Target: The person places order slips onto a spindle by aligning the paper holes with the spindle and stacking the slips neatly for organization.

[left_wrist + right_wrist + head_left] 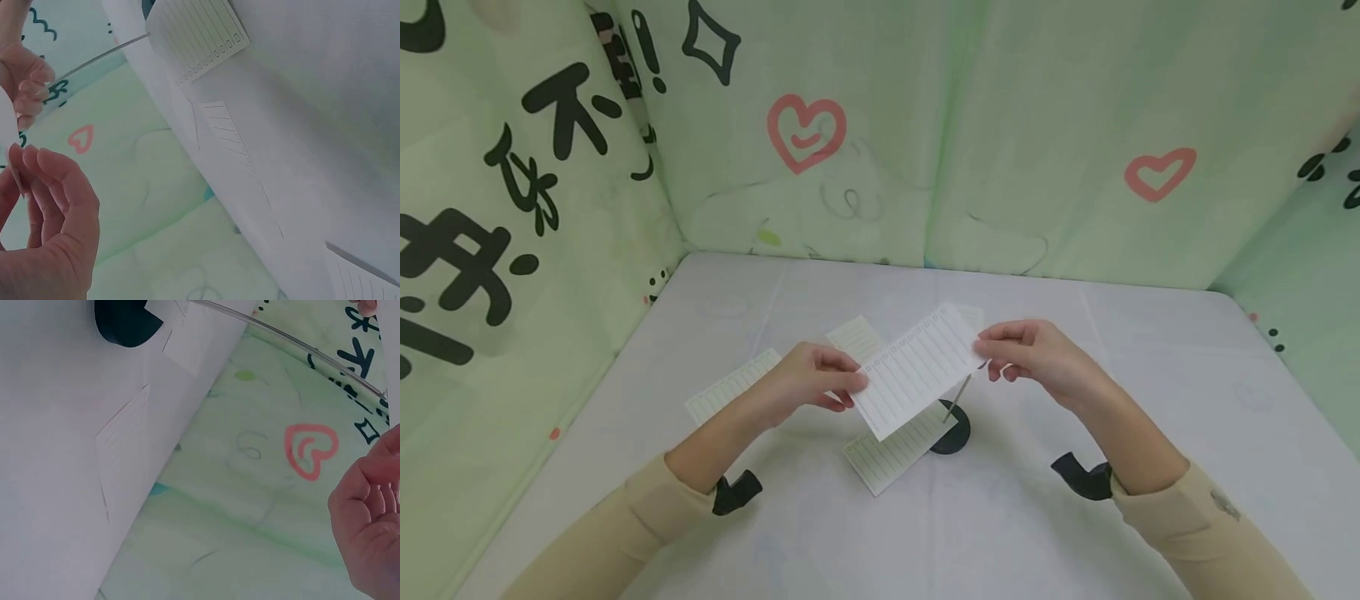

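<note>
A white lined sheet of note paper (917,367) with a row of small boxes along one edge is held up, tilted, between both hands. My left hand (816,375) pinches its left edge between thumb and fingers. At the right corner my right hand (1037,358) pinches it the same way. Beneath the paper stands a thin metal rod (957,400) on a round black base (955,440); the raised sheet hides the rod's upper part in the head view. In the right wrist view the rod (300,345) reaches up to the held paper.
Another lined sheet (880,467) lies against the base on the white table (1000,533). More sheets lie at the left (733,387) and behind the left hand (853,335). Green printed curtains (1037,100) enclose the table's back and sides.
</note>
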Available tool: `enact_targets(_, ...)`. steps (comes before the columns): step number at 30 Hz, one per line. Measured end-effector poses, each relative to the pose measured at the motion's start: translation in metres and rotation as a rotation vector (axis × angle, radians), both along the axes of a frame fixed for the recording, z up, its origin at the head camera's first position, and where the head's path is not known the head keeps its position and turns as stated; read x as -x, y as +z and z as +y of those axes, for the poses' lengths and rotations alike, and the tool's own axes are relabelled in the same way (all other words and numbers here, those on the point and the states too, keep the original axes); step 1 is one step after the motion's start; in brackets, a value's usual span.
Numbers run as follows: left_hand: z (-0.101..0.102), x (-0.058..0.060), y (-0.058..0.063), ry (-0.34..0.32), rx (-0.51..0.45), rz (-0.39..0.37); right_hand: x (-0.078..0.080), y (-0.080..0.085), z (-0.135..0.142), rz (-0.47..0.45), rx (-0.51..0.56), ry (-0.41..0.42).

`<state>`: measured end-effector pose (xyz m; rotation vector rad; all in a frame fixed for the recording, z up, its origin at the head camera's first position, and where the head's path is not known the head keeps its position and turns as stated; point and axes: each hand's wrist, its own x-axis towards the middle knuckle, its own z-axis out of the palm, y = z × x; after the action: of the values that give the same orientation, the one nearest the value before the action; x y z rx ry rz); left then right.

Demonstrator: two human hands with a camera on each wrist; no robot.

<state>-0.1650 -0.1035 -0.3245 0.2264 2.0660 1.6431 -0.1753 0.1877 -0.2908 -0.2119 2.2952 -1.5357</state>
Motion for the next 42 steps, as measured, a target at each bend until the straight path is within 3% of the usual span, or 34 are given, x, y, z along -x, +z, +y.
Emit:
enact_targets(16, -0.003, -0.011, -0.016, -0.048, -0.001, -0.041, -0.005, -0.013, 0.007, -0.114, 0.066, 0.064)
enact_targets(42, 0.001, -0.007, -0.027, -0.035, -0.002, -0.065, 0.001, -0.026, 0.01, -0.111, 0.07, 0.118)
